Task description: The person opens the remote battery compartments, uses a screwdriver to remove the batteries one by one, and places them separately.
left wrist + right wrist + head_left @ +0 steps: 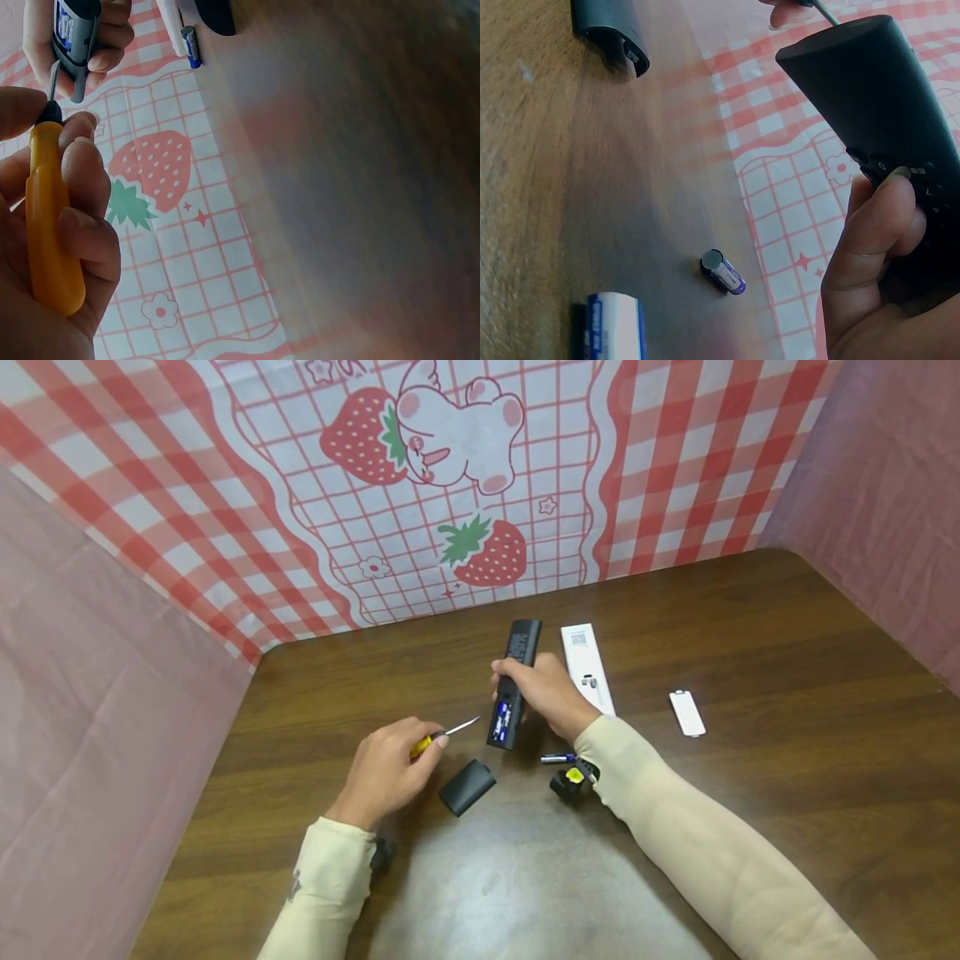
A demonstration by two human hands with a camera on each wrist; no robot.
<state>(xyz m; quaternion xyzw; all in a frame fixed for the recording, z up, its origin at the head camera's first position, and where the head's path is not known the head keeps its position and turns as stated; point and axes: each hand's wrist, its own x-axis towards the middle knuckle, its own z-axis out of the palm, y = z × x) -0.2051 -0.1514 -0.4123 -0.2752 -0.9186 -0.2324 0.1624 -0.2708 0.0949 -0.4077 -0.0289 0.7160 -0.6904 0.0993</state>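
Note:
My right hand [551,689] grips a black remote control [525,647], its back toward the head camera. Blue batteries [502,722] show in its uncovered compartment. In the right wrist view, its button side is by my fingers [877,232]. My left hand [390,768] holds a screwdriver by its yellow handle [52,217]. The metal shaft [463,725] points toward the remote's compartment end; in the head view a gap separates them. A black battery cover [467,787] lies on the table below the screwdriver. One loose blue battery [557,759] rests near my right wrist.
Beyond my right hand lies a long white piece [585,660] with a printed code, partly hidden by the arm. A small white cover [687,713] is farther right. Another battery [615,326] appears in the right wrist view. A patterned cloth [480,527] hangs behind the brown table [750,635].

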